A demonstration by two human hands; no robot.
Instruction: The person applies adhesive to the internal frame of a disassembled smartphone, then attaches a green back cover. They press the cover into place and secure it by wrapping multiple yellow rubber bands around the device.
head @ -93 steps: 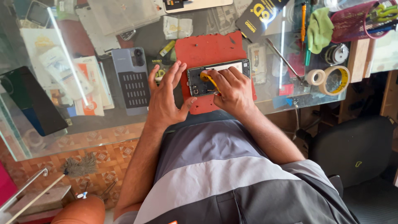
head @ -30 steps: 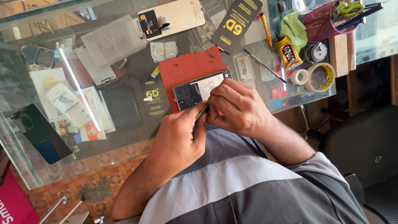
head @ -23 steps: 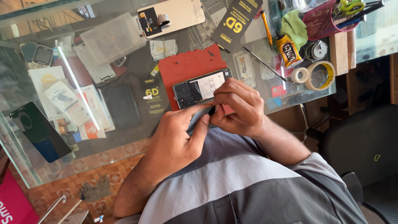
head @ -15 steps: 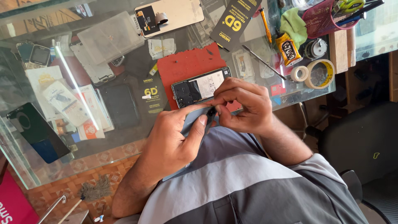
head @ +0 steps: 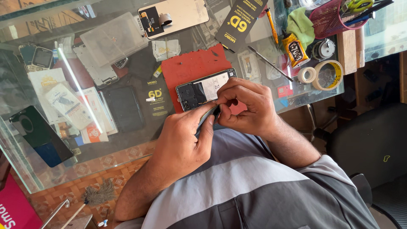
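Observation:
An opened phone [head: 202, 90] with its insides showing lies on a red mat [head: 188, 68] on the glass table. Just in front of it, at the table's near edge, both hands meet over a thin dark curved part [head: 207, 118]. My left hand [head: 182, 142] grips the part from below, thumb along it. My right hand [head: 248, 106] pinches its upper end with the fingertips and touches the phone's near edge. The rest of the part is hidden between the hands.
Tape rolls [head: 324, 74], a yellow glue tube [head: 295, 50], a metal pry tool [head: 269, 62] and a red basket of tools [head: 335, 17] lie right of the mat. Black packets [head: 239, 21], a phone back [head: 174, 17], cases and other phones [head: 38, 135] lie at the back and left.
The hands left the phone on the mat and drew back to the table's near edge, holding the dark part. Over the last second, the right fingers shifted along it.

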